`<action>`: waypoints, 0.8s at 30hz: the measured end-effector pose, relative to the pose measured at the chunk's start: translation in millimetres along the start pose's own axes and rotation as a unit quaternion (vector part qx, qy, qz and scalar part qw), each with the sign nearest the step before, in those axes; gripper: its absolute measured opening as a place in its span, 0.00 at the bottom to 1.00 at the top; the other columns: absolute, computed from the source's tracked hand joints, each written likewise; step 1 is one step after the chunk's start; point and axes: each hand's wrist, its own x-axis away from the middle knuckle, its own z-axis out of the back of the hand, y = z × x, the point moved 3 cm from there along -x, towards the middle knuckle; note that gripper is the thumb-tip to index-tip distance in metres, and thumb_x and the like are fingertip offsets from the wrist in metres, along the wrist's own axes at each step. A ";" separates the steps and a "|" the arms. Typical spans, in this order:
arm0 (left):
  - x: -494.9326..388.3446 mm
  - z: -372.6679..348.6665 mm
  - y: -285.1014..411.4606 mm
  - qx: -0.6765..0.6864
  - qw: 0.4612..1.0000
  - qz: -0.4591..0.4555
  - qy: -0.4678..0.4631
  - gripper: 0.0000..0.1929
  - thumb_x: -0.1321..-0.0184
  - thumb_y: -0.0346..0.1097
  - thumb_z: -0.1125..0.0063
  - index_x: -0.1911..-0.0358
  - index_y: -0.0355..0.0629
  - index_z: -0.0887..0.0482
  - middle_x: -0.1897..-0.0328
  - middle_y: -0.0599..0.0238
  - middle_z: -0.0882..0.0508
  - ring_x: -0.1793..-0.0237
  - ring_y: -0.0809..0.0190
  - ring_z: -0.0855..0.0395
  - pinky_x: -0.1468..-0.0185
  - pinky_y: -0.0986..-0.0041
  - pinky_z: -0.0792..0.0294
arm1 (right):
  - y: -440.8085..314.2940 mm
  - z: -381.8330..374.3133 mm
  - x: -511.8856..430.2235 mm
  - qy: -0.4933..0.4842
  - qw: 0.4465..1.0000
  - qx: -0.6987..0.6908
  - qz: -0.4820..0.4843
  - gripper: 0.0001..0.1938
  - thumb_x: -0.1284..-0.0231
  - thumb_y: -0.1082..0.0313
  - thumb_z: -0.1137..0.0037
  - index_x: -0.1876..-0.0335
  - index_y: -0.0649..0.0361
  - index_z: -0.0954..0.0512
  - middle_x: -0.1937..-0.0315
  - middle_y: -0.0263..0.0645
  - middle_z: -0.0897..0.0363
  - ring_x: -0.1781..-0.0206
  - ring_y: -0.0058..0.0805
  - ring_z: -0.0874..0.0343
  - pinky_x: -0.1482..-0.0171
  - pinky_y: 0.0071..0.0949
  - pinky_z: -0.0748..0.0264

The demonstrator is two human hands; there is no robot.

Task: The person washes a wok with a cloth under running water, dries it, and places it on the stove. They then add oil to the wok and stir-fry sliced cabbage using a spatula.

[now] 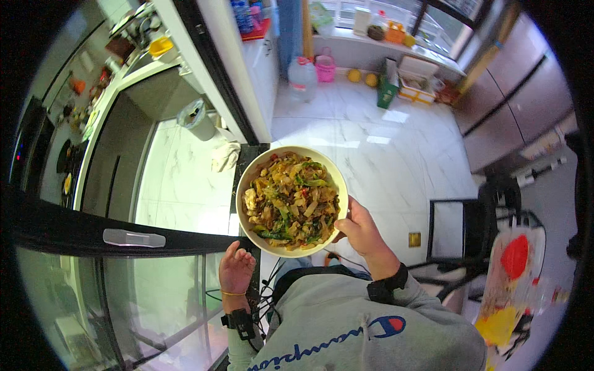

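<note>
A round, pale bowl is up in front of my body, over the doorway floor. It is filled with cooked food: noodle-like strands, green leaves, pale pieces and a few red bits. My right hand grips the bowl at its lower right rim, thumb on the near side and fingers beneath, partly hidden. Below the bowl's left side, my left hand holds nothing; its index finger is raised and the others are partly bent. That fingertip is by the end of the black door frame; whether they touch, I cannot tell.
The glass door has a silver handle. Beyond it are a kitchen counter, a lined bin and a cloth on the floor. Ahead stand a water jug and a foam box. A black chair is on the right.
</note>
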 end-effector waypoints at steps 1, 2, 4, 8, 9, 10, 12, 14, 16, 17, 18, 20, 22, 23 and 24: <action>-15.4 2.5 9.5 -0.009 1.000 0.014 -0.007 0.14 0.40 0.37 0.58 0.54 0.40 0.26 0.70 0.63 0.21 0.66 0.61 0.23 0.59 0.69 0.28 | -0.7 -9.5 -21.4 -0.008 1.000 0.009 -0.004 0.28 0.51 0.78 0.62 0.39 0.66 0.45 0.63 0.39 0.27 0.68 0.21 0.23 0.72 0.19 0.24; -24.6 9.0 21.3 -0.013 1.000 0.018 -0.002 0.15 0.40 0.38 0.57 0.53 0.40 0.27 0.70 0.63 0.21 0.66 0.61 0.23 0.60 0.69 0.29 | 2.3 -21.3 -36.7 0.006 0.999 0.029 -0.032 0.28 0.51 0.78 0.62 0.39 0.66 0.45 0.62 0.39 0.27 0.68 0.20 0.23 0.72 0.18 0.24; -65.3 30.7 82.6 -0.008 0.999 0.024 0.021 0.15 0.41 0.38 0.57 0.52 0.39 0.28 0.70 0.63 0.21 0.67 0.61 0.24 0.60 0.70 0.29 | 20.4 -79.1 -85.2 -0.037 0.999 0.009 0.004 0.27 0.51 0.78 0.61 0.40 0.66 0.44 0.62 0.39 0.27 0.69 0.20 0.23 0.72 0.18 0.25; -148.4 73.4 241.9 -0.051 0.997 -0.050 0.035 0.15 0.41 0.39 0.56 0.53 0.40 0.27 0.69 0.64 0.21 0.66 0.63 0.23 0.59 0.71 0.29 | 68.2 -216.6 -189.9 -0.064 0.998 0.011 0.013 0.27 0.51 0.78 0.61 0.40 0.66 0.44 0.63 0.39 0.27 0.71 0.21 0.23 0.72 0.18 0.25; -158.2 77.1 257.5 -0.061 0.997 -0.040 0.013 0.14 0.41 0.39 0.56 0.54 0.41 0.26 0.68 0.63 0.20 0.65 0.63 0.22 0.59 0.72 0.29 | 66.9 -229.9 -204.2 -0.048 0.998 0.024 -0.012 0.27 0.51 0.78 0.61 0.40 0.66 0.44 0.63 0.39 0.27 0.70 0.21 0.23 0.72 0.18 0.25; -167.6 78.1 263.5 -0.065 0.997 -0.034 0.025 0.14 0.40 0.39 0.56 0.54 0.41 0.26 0.68 0.63 0.20 0.66 0.63 0.22 0.59 0.72 0.29 | 60.2 -235.9 -216.6 -0.035 0.998 0.035 -0.032 0.27 0.51 0.78 0.61 0.40 0.66 0.44 0.63 0.39 0.27 0.70 0.21 0.23 0.72 0.19 0.25; -185.4 70.9 290.6 -0.055 0.998 -0.036 0.021 0.14 0.40 0.39 0.57 0.54 0.41 0.26 0.68 0.63 0.20 0.66 0.64 0.22 0.59 0.72 0.28 | 45.2 -261.0 -247.4 -0.076 0.996 0.038 -0.021 0.26 0.53 0.78 0.61 0.42 0.66 0.41 0.64 0.37 0.27 0.71 0.20 0.24 0.74 0.18 0.26; -187.2 58.5 299.7 -0.034 0.997 -0.065 0.016 0.16 0.41 0.39 0.58 0.53 0.40 0.27 0.63 0.61 0.22 0.61 0.62 0.23 0.55 0.71 0.29 | 33.4 -265.9 -257.8 -0.087 0.995 0.044 -0.013 0.25 0.54 0.78 0.61 0.43 0.65 0.40 0.64 0.36 0.27 0.72 0.20 0.24 0.76 0.17 0.27; -197.3 43.9 306.8 -0.003 0.991 -0.133 -0.022 0.19 0.40 0.40 0.61 0.50 0.38 0.29 0.53 0.56 0.23 0.52 0.60 0.25 0.48 0.68 0.32 | 20.9 -256.9 -294.5 -0.124 0.992 0.025 0.013 0.25 0.54 0.78 0.60 0.43 0.65 0.40 0.65 0.36 0.27 0.73 0.20 0.25 0.76 0.17 0.27; -204.8 39.6 302.4 -0.004 0.990 -0.137 -0.020 0.19 0.41 0.40 0.60 0.50 0.38 0.29 0.53 0.57 0.23 0.52 0.59 0.25 0.48 0.68 0.32 | 19.7 -246.8 -315.4 -0.131 0.990 0.050 -0.029 0.26 0.53 0.78 0.61 0.42 0.65 0.41 0.65 0.36 0.27 0.72 0.20 0.24 0.75 0.17 0.26; -210.6 40.9 289.4 -0.003 0.990 -0.134 0.038 0.17 0.41 0.40 0.58 0.51 0.39 0.28 0.58 0.59 0.23 0.57 0.60 0.25 0.51 0.69 0.31 | 21.2 -233.3 -322.1 -0.159 0.985 0.055 -0.026 0.27 0.52 0.79 0.62 0.41 0.65 0.43 0.65 0.37 0.27 0.71 0.20 0.24 0.73 0.18 0.26; -222.2 46.7 255.3 0.023 0.976 -0.148 0.155 0.15 0.42 0.39 0.53 0.55 0.41 0.26 0.69 0.64 0.22 0.66 0.63 0.23 0.58 0.71 0.29 | 22.3 -211.7 -337.2 -0.202 0.978 0.054 -0.017 0.28 0.51 0.79 0.62 0.39 0.64 0.44 0.65 0.37 0.26 0.71 0.19 0.24 0.72 0.18 0.25; -277.3 31.8 278.7 0.023 0.973 -0.187 0.130 0.14 0.42 0.39 0.54 0.55 0.41 0.25 0.69 0.63 0.21 0.66 0.62 0.23 0.57 0.69 0.29 | 7.7 -221.4 -424.9 -0.222 0.969 0.079 -0.076 0.27 0.51 0.79 0.62 0.39 0.64 0.44 0.65 0.37 0.26 0.71 0.19 0.24 0.73 0.17 0.25; -316.7 20.3 311.1 0.030 0.971 -0.204 0.120 0.14 0.42 0.39 0.54 0.55 0.41 0.25 0.69 0.63 0.21 0.66 0.62 0.23 0.57 0.69 0.29 | -11.1 -238.5 -494.3 -0.263 0.959 0.084 -0.066 0.27 0.51 0.78 0.62 0.39 0.63 0.44 0.65 0.37 0.27 0.72 0.18 0.25 0.74 0.17 0.26; -354.7 6.4 352.0 0.041 0.968 -0.225 0.099 0.14 0.42 0.39 0.54 0.55 0.41 0.25 0.69 0.63 0.21 0.66 0.62 0.23 0.56 0.69 0.29 | -29.9 -262.9 -563.1 -0.269 0.960 0.062 -0.053 0.27 0.51 0.78 0.62 0.40 0.63 0.44 0.66 0.37 0.26 0.74 0.18 0.25 0.75 0.17 0.26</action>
